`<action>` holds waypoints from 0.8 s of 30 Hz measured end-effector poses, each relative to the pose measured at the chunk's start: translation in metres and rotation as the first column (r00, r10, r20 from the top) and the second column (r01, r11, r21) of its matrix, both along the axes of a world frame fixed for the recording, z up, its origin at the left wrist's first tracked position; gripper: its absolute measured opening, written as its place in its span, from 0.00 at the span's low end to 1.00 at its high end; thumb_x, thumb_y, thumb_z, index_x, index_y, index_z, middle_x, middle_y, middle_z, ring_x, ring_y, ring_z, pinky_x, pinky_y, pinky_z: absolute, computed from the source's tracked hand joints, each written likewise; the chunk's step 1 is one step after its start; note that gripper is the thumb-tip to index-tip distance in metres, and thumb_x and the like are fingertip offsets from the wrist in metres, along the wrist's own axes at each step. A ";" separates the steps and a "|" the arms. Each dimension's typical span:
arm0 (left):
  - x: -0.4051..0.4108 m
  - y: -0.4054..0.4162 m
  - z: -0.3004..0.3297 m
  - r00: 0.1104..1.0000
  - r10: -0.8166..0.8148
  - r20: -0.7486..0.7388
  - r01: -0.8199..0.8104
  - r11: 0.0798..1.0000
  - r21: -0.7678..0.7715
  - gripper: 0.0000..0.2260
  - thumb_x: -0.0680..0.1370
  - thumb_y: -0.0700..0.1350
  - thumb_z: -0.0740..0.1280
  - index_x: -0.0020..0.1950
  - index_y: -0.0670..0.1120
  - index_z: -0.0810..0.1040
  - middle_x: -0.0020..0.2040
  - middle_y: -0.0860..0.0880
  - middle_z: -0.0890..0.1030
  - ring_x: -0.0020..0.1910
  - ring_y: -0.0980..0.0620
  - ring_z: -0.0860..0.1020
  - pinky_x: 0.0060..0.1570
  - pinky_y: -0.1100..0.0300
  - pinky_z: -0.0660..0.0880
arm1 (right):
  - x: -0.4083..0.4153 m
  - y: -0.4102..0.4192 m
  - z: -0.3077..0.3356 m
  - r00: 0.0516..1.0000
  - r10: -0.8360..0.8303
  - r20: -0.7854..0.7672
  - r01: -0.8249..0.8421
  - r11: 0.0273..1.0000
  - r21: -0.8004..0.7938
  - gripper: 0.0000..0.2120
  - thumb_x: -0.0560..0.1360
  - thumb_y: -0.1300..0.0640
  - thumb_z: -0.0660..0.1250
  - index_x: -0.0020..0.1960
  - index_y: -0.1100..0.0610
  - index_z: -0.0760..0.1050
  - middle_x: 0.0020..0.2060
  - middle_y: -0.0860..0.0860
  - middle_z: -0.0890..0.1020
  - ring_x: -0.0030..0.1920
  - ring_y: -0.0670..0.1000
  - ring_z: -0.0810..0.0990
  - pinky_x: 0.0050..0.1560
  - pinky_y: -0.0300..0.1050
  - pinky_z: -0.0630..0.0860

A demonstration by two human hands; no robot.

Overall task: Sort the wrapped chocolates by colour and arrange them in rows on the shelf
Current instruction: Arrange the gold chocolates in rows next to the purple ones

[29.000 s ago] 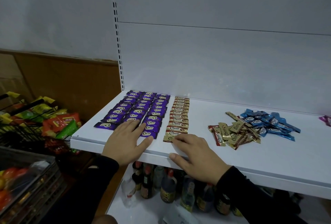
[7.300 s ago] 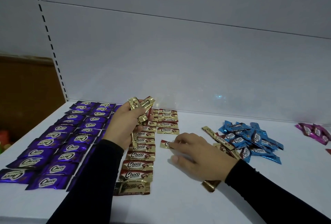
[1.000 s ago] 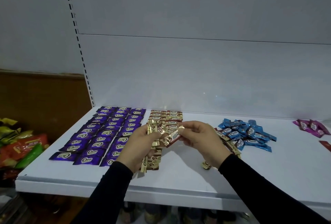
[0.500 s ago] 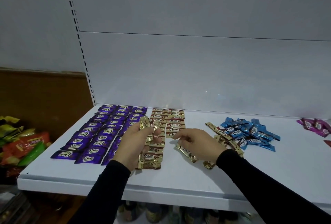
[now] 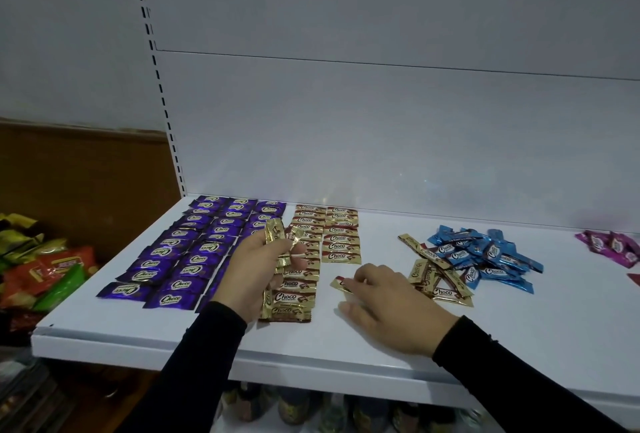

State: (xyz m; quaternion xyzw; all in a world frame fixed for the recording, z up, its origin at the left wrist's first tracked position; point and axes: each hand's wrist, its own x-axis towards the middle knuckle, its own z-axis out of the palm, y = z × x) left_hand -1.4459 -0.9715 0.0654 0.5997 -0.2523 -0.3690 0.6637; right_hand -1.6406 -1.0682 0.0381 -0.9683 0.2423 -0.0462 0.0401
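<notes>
"Choco" reads in white script on the purple chocolates point(image 5: 180, 299) at the white shelf point(image 5: 519, 339)'s left end, on the gold chocolates point(image 5: 289, 309) in two rows right of them, on the loose gold pile point(image 5: 441, 292) further right, and on the blue chocolates point(image 5: 491, 271) beyond. Smaller print underneath is illegible.

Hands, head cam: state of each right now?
Left hand: holding a bunch of gold chocolates.
Right hand: fingers on one gold chocolate on the shelf.

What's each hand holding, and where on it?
Left hand grips a bunch of gold chocolates around their middles. Right hand pinches one gold chocolate by its end.
</notes>
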 end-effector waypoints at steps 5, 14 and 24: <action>-0.002 0.005 0.005 0.993 0.030 -0.114 -0.035 0.999 -0.041 0.05 0.81 0.35 0.62 0.53 0.39 0.77 0.44 0.42 0.85 0.32 0.51 0.81 0.16 0.68 0.62 | 0.007 -0.004 -0.002 0.999 0.027 -0.042 -0.028 0.999 -0.020 0.39 0.74 0.29 0.35 0.70 0.51 0.65 0.63 0.49 0.68 0.62 0.52 0.67 0.63 0.50 0.63; 0.003 0.005 0.002 0.988 0.034 -0.149 -0.042 0.998 -0.051 0.04 0.81 0.35 0.62 0.51 0.39 0.77 0.41 0.43 0.85 0.30 0.52 0.81 0.16 0.67 0.61 | 0.009 -0.001 -0.003 1.000 0.024 -0.015 -0.024 1.000 0.001 0.37 0.76 0.31 0.37 0.70 0.52 0.65 0.68 0.47 0.66 0.67 0.50 0.65 0.66 0.49 0.61; 0.007 0.007 0.000 0.990 0.043 -0.135 -0.048 0.998 -0.038 0.05 0.81 0.35 0.62 0.52 0.39 0.77 0.41 0.43 0.86 0.32 0.52 0.82 0.16 0.67 0.60 | 0.020 -0.002 0.001 1.000 -0.007 -0.027 0.008 0.999 0.035 0.26 0.82 0.39 0.45 0.69 0.54 0.66 0.68 0.49 0.67 0.68 0.51 0.65 0.67 0.49 0.61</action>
